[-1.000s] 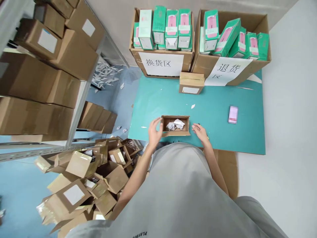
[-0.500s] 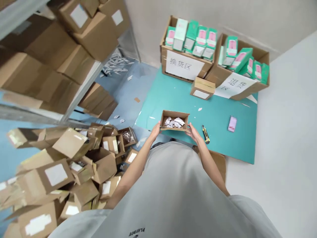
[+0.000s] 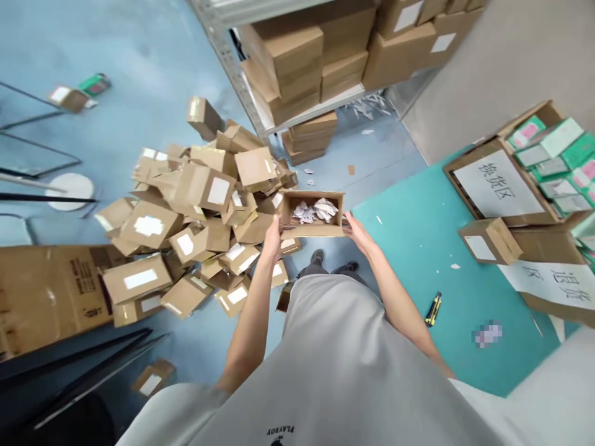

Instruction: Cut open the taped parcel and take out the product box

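I hold a small open cardboard box (image 3: 312, 230) with crumpled white paper (image 3: 314, 210) inside, in front of my body above the floor. My left hand (image 3: 272, 234) grips its left end and my right hand (image 3: 354, 227) grips its right end. The box hangs beside the right edge of a big heap of opened cardboard boxes (image 3: 186, 210) with white labels, lying on the blue floor to my left.
A teal mat (image 3: 418, 248) on the right carries a yellow utility knife (image 3: 432, 309), a closed small box (image 3: 489, 240) and two large cartons of green product boxes (image 3: 548, 155). A metal shelf (image 3: 325, 62) with stacked cartons stands ahead. A large flat carton (image 3: 41, 291) lies far left.
Both hands closed on the small box, lifted it off the teal mat and swung it left toward the heap as my view turned left.
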